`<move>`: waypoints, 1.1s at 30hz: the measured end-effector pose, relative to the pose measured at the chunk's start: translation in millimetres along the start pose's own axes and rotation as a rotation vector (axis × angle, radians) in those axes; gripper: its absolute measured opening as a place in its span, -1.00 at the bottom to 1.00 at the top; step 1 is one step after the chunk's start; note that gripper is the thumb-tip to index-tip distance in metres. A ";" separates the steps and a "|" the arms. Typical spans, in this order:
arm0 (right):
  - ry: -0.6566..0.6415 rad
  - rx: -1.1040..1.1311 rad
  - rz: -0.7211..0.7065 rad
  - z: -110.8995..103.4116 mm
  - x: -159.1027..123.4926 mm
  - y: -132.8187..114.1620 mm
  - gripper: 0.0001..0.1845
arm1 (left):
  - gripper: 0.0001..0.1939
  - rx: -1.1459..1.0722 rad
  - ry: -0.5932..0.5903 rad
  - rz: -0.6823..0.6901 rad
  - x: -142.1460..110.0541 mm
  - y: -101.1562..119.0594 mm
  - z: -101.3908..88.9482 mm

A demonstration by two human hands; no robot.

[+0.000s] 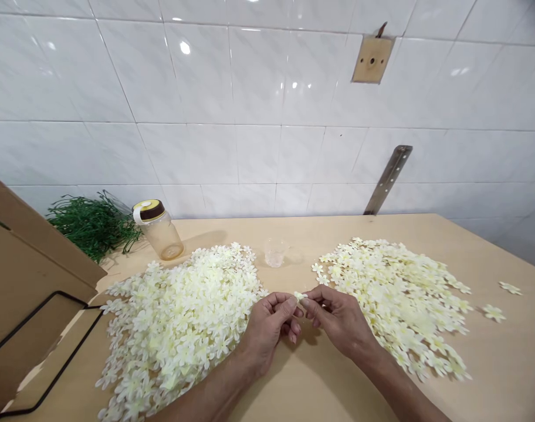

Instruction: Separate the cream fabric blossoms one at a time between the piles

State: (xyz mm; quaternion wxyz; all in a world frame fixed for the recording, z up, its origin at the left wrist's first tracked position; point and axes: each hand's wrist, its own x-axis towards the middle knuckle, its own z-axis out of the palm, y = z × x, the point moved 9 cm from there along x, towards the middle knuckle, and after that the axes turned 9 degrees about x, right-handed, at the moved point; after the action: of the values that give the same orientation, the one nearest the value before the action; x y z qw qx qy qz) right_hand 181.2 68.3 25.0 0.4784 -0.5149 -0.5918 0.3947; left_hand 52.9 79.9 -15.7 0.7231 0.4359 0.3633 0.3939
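Note:
My left hand (270, 328) and my right hand (338, 316) meet over the middle of the wooden table (302, 387). Between their pinched fingertips is one small cream fabric flower (299, 296). A large heap of the same flowers (179, 316) lies to the left of my left hand. A flatter, more spread heap of flowers (399, 293) lies to the right of my right hand. Both hands hover just above the bare strip of table between the two heaps.
A small clear plastic cup (275, 252) stands behind my hands. A clear jar with a brown and yellow lid (159, 230) and a bunch of green plastic stems (94, 225) sit at the back left. A cardboard box (25, 281) stands at the left edge. A white tiled wall is behind.

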 end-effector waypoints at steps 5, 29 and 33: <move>-0.068 -0.084 -0.090 6.4 -1.1 -14.2 -0.71 | -0.70 0.000 -0.001 -0.027 2.6 -2.0 -1.5; -0.061 -0.137 -0.061 6.2 -1.7 -10.2 -0.65 | -0.68 0.017 -0.017 -0.051 2.3 -5.3 -1.4; -0.134 -0.216 -0.055 14.1 -2.8 -12.9 -0.57 | -0.69 0.050 -0.002 -0.019 2.4 -5.1 -3.2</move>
State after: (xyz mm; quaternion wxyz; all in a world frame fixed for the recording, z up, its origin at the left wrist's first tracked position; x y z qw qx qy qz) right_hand 164.5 63.9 33.7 0.3901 -0.5194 -0.6754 0.3491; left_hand 52.4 81.6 -22.0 0.7160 0.4509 0.3766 0.3771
